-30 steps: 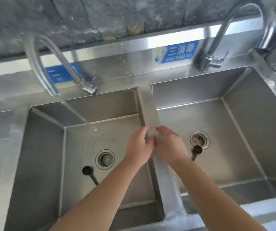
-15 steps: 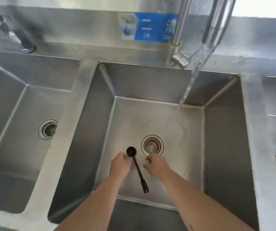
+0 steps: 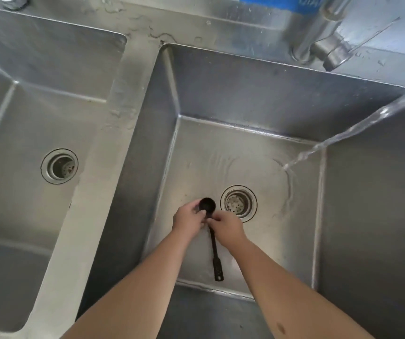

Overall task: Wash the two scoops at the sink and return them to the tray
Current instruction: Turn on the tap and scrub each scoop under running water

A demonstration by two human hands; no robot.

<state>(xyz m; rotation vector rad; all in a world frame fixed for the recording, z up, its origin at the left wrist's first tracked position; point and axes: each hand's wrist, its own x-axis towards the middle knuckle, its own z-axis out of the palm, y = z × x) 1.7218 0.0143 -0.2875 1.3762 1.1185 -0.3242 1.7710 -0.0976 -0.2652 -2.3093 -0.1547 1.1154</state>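
A black long-handled scoop (image 3: 215, 255) lies in the middle steel basin (image 3: 250, 152), its round bowl pointing away from me beside the drain (image 3: 238, 203). My left hand (image 3: 188, 219) grips the bowl end from the left. My right hand (image 3: 226, 226) pinches the handle just below the bowl. The handle's flat end rests on the basin floor toward me. Only one scoop is in view, and no tray is visible.
Water (image 3: 348, 133) streams from the faucet (image 3: 328, 42) at the upper right and lands on the basin floor right of the drain. A second basin (image 3: 25, 133) with its own drain (image 3: 59, 166) lies to the left, past a steel divider (image 3: 108, 152).
My view shifted left from between two basins to the middle basin. Both hands dropped from the divider into this basin and closed on the black scoop's bowl end.
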